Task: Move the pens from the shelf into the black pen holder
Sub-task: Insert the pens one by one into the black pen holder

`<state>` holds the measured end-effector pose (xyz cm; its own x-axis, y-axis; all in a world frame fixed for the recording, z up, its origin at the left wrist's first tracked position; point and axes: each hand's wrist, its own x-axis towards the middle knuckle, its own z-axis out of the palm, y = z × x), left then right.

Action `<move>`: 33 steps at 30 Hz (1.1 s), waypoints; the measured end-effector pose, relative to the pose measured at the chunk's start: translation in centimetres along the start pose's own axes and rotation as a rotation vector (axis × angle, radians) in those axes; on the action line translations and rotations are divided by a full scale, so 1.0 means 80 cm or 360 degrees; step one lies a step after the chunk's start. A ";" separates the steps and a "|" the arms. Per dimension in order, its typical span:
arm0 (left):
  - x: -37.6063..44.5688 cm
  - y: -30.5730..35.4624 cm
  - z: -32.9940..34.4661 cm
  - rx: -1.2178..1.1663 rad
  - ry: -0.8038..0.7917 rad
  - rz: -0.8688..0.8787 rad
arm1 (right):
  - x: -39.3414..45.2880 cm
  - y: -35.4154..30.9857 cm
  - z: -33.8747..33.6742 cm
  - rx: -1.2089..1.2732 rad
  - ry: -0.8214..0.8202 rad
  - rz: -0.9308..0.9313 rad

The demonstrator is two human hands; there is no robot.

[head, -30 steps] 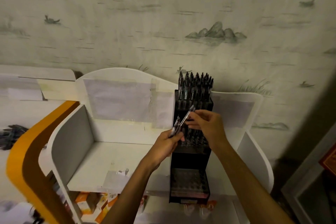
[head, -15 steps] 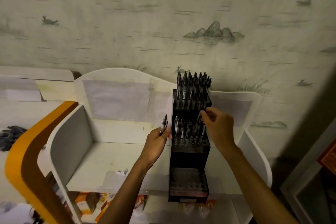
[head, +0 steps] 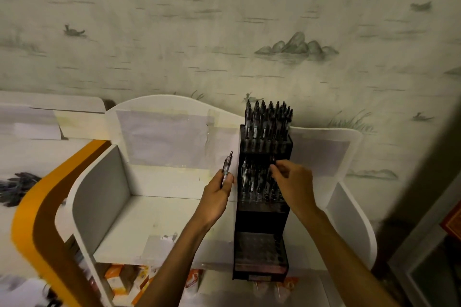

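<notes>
Pen in left hand: a clear-barrelled pen (head: 227, 168) stands nearly upright, tip end down, just left of the holder and apart from it.
Left hand: the left hand (head: 217, 197) grips the pen's lower half, its fingers curled round the barrel.
Pen at right hand: a dark pen (head: 273, 162) sits among the middle tier's pens, only its top showing above the fingertips.
Right hand: the right hand (head: 294, 185) is at the middle tier, its fingers (head: 276, 173) bunched and pinching that pen.
Black pen holder: the black pen holder (head: 262, 217) is a tall stepped rack standing on the shelf; the top tier is packed with upright pens (head: 268, 122), the middle tier is partly filled, the lowest tier shows open holes.
Shelf: the white shelf (head: 159, 222) has curved side walls and a taped paper back panel.
Further out: a dark heap (head: 17, 185), too blurred to tell apart, lies far left beyond an orange and brown curved edge (head: 37, 209); wallpaper (head: 224, 32) with hills and birds fills the wall behind.
</notes>
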<state>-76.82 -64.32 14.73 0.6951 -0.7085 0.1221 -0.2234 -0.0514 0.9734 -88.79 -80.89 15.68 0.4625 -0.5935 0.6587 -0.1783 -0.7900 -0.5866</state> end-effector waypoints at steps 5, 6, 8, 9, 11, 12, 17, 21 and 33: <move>0.001 0.000 0.002 0.0145 0.0006 0.0066 | 0.000 0.000 0.002 -0.0008 -0.0040 -0.0019; 0.002 -0.001 0.002 0.0147 -0.0002 0.0063 | 0.000 0.001 0.002 -0.0008 -0.0043 -0.0013; 0.003 -0.005 0.005 0.0128 -0.0009 0.0073 | 0.001 0.002 0.002 0.0000 -0.0038 0.0010; 0.004 -0.005 0.006 0.0115 -0.0009 0.0090 | 0.001 0.002 0.003 0.0004 -0.0033 0.0021; 0.005 -0.005 0.007 0.0103 -0.0016 0.0135 | -0.001 0.003 0.005 0.0003 -0.0018 0.0036; 0.005 -0.004 0.007 0.0101 -0.0032 0.0156 | -0.003 0.005 0.006 0.0000 -0.0020 0.0046; 0.004 -0.001 0.008 0.0123 -0.0113 0.0202 | -0.013 0.012 0.013 -0.0059 -0.0122 0.0138; 0.008 -0.002 0.007 0.0089 -0.0116 0.0201 | -0.011 0.013 0.014 -0.0079 -0.0158 0.0138; 0.008 -0.005 0.009 0.0043 -0.0076 0.0149 | -0.021 0.013 0.005 -0.0198 -0.0256 0.0314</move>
<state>-76.79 -65.25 14.25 0.6373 -0.7436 0.2021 -0.3042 -0.0019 0.9526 -89.40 -80.61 13.77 0.5384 -0.7135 0.4484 -0.3792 -0.6803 -0.6272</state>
